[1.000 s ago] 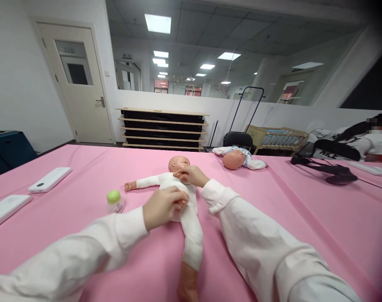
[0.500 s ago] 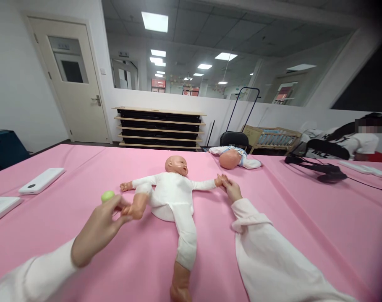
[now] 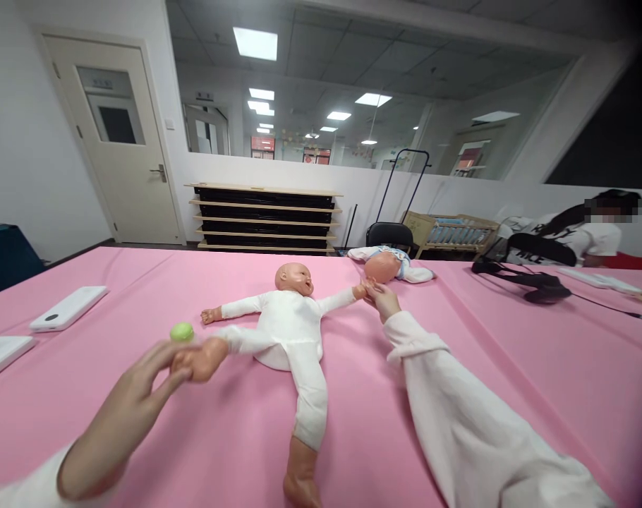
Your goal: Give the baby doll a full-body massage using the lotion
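A baby doll [image 3: 292, 324] with a white cloth body lies on its back on the pink-covered table [image 3: 226, 451], its head away from me. My left hand [image 3: 135, 395] is closed around the foot of the doll's leg on the left, which is stretched out sideways. With its fingertips, my right hand [image 3: 383, 300] pinches the doll's hand on the right and holds that arm out. The doll's other leg points toward me, flat on the cloth. Just beyond my left fingers sits a small green ball-like object [image 3: 182, 331], partly hidden.
A second doll [image 3: 383, 267] in pale clothes lies at the far edge. Two white devices [image 3: 70, 308] are on the left. A black strapped object [image 3: 527, 282] with a cable lies at right. Behind are a wooden crib [image 3: 451, 233], stacked shelves [image 3: 262, 219] and a seated person [image 3: 596, 229].
My left hand has moved left and toward me, drawing the doll's bent leg out straight. My right hand has lifted slightly, still holding the doll's hand.
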Motion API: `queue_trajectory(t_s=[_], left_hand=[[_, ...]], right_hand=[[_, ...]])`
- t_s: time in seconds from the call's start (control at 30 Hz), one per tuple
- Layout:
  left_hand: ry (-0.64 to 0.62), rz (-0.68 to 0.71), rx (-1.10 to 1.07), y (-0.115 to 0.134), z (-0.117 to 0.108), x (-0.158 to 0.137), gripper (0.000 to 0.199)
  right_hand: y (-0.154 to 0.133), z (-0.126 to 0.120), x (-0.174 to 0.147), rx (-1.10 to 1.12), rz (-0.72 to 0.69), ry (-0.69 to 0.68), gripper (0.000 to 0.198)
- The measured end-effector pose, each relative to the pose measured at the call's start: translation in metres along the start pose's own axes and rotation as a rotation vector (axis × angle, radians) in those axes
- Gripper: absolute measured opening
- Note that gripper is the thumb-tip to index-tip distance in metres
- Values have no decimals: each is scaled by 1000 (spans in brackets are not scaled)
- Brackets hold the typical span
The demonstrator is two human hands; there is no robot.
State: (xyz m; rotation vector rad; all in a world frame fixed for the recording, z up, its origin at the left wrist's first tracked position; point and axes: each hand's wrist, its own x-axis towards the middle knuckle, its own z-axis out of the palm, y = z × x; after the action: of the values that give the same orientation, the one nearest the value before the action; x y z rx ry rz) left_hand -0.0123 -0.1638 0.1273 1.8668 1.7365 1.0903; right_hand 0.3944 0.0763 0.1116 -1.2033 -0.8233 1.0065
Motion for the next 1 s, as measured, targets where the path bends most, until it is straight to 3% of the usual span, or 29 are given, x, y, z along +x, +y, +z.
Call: queue_trajectory(t_s=[0.1,0.2,0.27,0.33,0.47,0.57,0.63,0.73,0.8,0.9,1.0], left_hand=[[-72,73,-36,32,0,44,26],[-229,325,-2,60,31,74,21],[-337,496,95,69,61,82,20],[-404,639,237,72,90,83,18],[-391,790,427,66,122,80,23],[-296,732,370,60,108,81,21],[-169,631,269,53,84,81,19],[-4,457,186,30,45,70,19],[-1,385,206,9,26,52,22],[-73,342,258,-23,19,13,23],[-97,311,301,-38,34,-31,22]], right_hand=[[-16,52,-7,-151,-308,-168,29],[-11,99,-26,-502,-621,-532,25],[2,121,-38,-683,-694,-800,24],[16,133,-47,-800,-721,-980,22],[28,136,-52,-938,-811,-1045,25],[19,120,-45,-756,-722,-902,26],[11,97,-34,-566,-665,-671,24],[11,42,-13,-341,-551,-250,33],[22,-2,-4,-250,-355,-68,44],[47,-60,-4,-257,-140,-87,49],[70,-93,-7,-366,-93,-215,43]])
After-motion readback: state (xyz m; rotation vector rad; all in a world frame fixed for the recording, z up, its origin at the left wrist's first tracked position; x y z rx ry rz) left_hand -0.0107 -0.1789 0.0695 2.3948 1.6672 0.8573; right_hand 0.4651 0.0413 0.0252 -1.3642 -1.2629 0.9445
